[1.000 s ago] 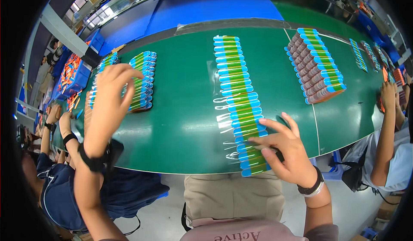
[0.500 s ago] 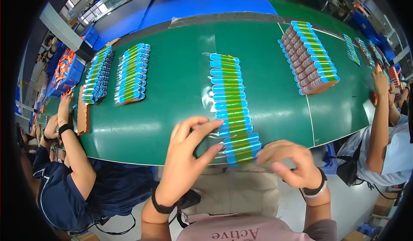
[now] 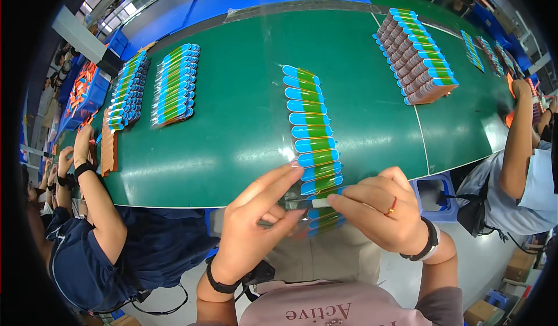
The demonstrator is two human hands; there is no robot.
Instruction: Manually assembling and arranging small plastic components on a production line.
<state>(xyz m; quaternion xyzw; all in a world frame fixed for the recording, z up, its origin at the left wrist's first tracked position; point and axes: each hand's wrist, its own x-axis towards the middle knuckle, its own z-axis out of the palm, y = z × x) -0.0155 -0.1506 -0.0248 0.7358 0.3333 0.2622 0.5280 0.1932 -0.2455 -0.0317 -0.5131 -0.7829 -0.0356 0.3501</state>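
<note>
A long row of flat, round-ended blue-and-green strips [image 3: 311, 119] runs down the green table toward me, its near end reaching past the table edge. Shiny clear film shows along its left side. Beside that near end, my left hand [image 3: 261, 207] has index finger and thumb spread apart, the index tip touching the strips' left ends. From the other side, my right hand [image 3: 381, 209] closes its fingertips on one blue-and-green strip [image 3: 319, 197]. A small whitish piece shows at those fingertips; what it is I cannot make out.
A tall stack of similar strips [image 3: 421, 55] stands at the back right. Two more bundles, one nearer [image 3: 176, 84] and one farther left [image 3: 128, 90], lie beside a blue bin [image 3: 87, 96] of orange pieces. Co-workers sit at left and right; a blue stool [image 3: 436, 198] is below the edge.
My right hand has moved left and closed on a strip at the row's near end. My left hand has shifted slightly, and the near strips now tilt down past the edge.
</note>
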